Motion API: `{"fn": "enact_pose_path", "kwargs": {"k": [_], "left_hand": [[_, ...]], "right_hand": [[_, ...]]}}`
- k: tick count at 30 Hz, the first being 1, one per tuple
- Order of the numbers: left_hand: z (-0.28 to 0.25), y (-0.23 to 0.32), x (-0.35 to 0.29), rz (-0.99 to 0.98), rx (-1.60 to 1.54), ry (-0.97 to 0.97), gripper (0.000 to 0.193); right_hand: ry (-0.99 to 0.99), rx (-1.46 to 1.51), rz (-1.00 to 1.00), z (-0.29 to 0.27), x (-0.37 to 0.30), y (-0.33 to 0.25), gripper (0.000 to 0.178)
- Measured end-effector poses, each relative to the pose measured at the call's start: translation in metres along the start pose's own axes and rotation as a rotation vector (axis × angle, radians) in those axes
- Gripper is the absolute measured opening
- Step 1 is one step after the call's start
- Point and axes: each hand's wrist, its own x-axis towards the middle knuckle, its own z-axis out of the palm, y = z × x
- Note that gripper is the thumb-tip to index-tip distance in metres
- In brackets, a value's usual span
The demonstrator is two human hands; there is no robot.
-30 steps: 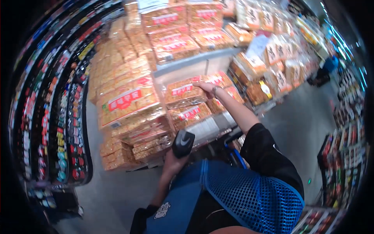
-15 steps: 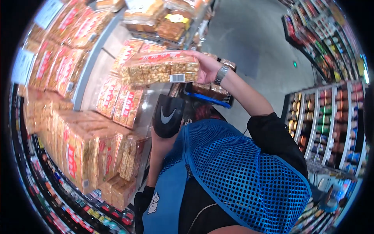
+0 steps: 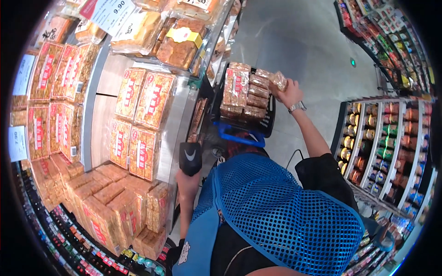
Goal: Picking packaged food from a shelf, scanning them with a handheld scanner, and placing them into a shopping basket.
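Note:
My left hand point(image 3: 188, 180) is wrapped round a black handheld barcode scanner point(image 3: 190, 159), held upright beside the shelf edge. To the right, my right hand point(image 3: 290, 95), with a metal watch at the wrist, grips a clear-wrapped brown snack pack point(image 3: 279, 81) at the right side of a black basket point(image 3: 270, 120). Inside the basket, a large red-labelled pack point(image 3: 236, 89) lies flat next to several smaller wrapped ones. Several red-labelled packs point(image 3: 155, 100) lie face up in two rows on the wooden shelf point(image 3: 105, 83) at left.
More brown packs point(image 3: 99, 216) stand stacked at the near left. Wrapped bread-like packs point(image 3: 179, 43) fill the far shelf, under a price card point(image 3: 110, 16). The basket has a blue handle point(image 3: 237, 138). Grey floor point(image 3: 281, 37) runs between the shelves, with a tub-filled rack point(image 3: 382, 147) at right.
My right hand has left the area above the shelf, where it held a long red-labelled pack, and is now at the basket with a smaller pack. The scanner still sits in my left hand.

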Motion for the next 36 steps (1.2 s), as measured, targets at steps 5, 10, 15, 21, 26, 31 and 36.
{"fn": "enact_pose_path", "kwargs": {"k": [5, 10, 15, 21, 26, 31, 36], "left_hand": [[0.024, -0.004, 0.011, 0.015, 0.006, 0.017, 0.034], [0.042, 0.002, 0.012, -0.11, -0.025, 0.095, 0.033], [0.046, 0.002, 0.008, -0.061, -0.041, 0.101, 0.032], [0.012, -0.017, 0.006, 0.12, 0.079, 0.096, 0.067], [-0.034, 0.038, -0.012, 0.116, -0.234, -0.215, 0.061], [-0.037, -0.009, -0.045, 0.243, -0.403, -0.293, 0.059], [-0.039, -0.04, -0.066, 0.291, -0.478, -0.169, 0.053]], "right_hand": [[-0.028, -0.009, -0.146, 0.086, 0.018, 0.03, 0.059], [-0.178, -0.041, -0.28, 0.192, -0.014, 0.056, 0.06], [-0.491, 0.11, -0.482, 0.209, -0.054, 0.038, 0.059], [-0.671, 0.947, -0.107, 0.1, -0.042, -0.053, 0.057], [-1.05, 1.02, -0.713, -0.018, -0.095, -0.177, 0.116], [-1.245, 0.888, -0.998, -0.065, -0.172, -0.274, 0.114], [-0.948, 0.378, -1.403, -0.085, -0.222, -0.306, 0.079]]}}
